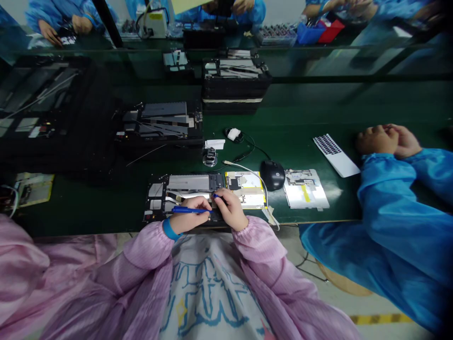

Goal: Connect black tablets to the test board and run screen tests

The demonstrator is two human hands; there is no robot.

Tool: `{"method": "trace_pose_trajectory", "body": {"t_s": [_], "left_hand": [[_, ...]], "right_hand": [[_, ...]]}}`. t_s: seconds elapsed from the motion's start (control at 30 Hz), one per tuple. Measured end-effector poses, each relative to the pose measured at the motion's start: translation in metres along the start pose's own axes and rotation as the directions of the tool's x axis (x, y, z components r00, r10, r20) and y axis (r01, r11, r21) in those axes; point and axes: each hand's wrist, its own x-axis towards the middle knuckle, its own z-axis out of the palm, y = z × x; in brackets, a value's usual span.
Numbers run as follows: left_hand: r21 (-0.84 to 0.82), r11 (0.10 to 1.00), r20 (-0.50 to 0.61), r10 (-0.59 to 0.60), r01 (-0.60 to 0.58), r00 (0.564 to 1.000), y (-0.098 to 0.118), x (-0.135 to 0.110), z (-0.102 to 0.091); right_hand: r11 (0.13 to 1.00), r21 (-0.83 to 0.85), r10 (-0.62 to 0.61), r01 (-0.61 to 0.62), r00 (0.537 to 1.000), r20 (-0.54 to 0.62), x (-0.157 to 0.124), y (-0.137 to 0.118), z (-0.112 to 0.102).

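An opened tablet [191, 186] with bare metal shields and a yellow-taped board lies at the near edge of the green bench. My left hand [191, 215] is closed round a blue pen-like tool [187, 210] lying sideways over the tablet's lower edge. My right hand [230, 208] is pinched on the tablet's innards beside it, with a small blue tip [216, 195] showing at its fingers; what it grips I cannot make out. Both my sleeves are pink.
A black mouse [272, 174] and a second board [306, 189] lie right of the tablet. A person in blue [396, 222] rests folded hands at right, near a white strip [334, 155]. Black trays [233, 80] of tablets stand behind, with a small counter [210, 157].
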Motion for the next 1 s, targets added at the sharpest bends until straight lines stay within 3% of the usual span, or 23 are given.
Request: {"method": "trace_pose_trajectory", "body": {"t_s": [0.27, 0.53, 0.63, 0.73, 0.83, 1.0], "left_hand": [[0.193, 0.958, 0.071, 0.203, -0.213, 0.977, 0.0, -0.001, 0.003], [0.179, 0.957, 0.086, 0.217, -0.23, 0.972, -0.001, 0.001, 0.004], [0.078, 0.974, 0.053, 0.209, -0.212, 0.977, -0.005, 0.001, 0.002], [-0.178, 0.974, -0.108, 0.125, -0.143, 0.986, -0.013, -0.001, -0.002], [-0.407, 0.908, -0.245, -0.005, -0.098, 0.969, -0.022, -0.005, -0.004], [-0.475, 0.876, -0.264, -0.058, -0.077, 0.963, -0.019, -0.006, -0.004]], "right_hand": [[0.999, 0.046, 0.024, -0.022, 0.999, -0.031, 0.001, 0.001, -0.002], [0.997, 0.069, 0.041, -0.039, 0.999, -0.029, 0.001, 0.001, -0.003], [0.997, 0.065, 0.038, -0.036, 0.999, -0.028, 0.002, 0.001, -0.004], [0.999, 0.04, 0.014, -0.014, 1.0, -0.008, 0.003, 0.0, -0.004], [1.0, 0.006, -0.022, 0.021, 0.998, 0.052, 0.004, -0.002, -0.004], [0.998, -0.03, -0.043, 0.046, 0.993, 0.106, 0.004, -0.004, -0.003]]}}
